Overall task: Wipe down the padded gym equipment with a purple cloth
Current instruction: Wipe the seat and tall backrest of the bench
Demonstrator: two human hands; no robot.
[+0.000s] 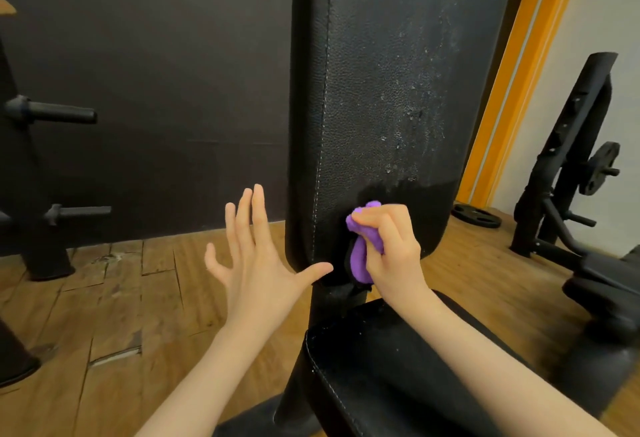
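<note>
Where the dark wall panel [156, 73] fills the background, I note a matte, flat surface meeting a wooden plank floor [104, 298] with cracked, lifting boards. Against these stands the upright back pad [381, 90], black pebbled vinyl with a pale stitched seam down its left side; its upper face carries a whitish speckled film, while a band near the rounded lower edge looks darker and cleaner. Below it I see the seat pad [398, 367], same black vinyl, same stitching (lightly speckled at the near edge). To the right stands a black steel bench frame [568, 159] beside an orange strip [512, 90], with a round weight plate [476, 216] lying flat on the floor. My right hand [391, 246] is curled round the purple cloth [363, 249], a bunched, fleecy wad pressed against the lower back pad. My left hand [252, 256] is spread wide, fingers straight, gripping nothing, thumb tip at the pad's lower left edge.
</note>
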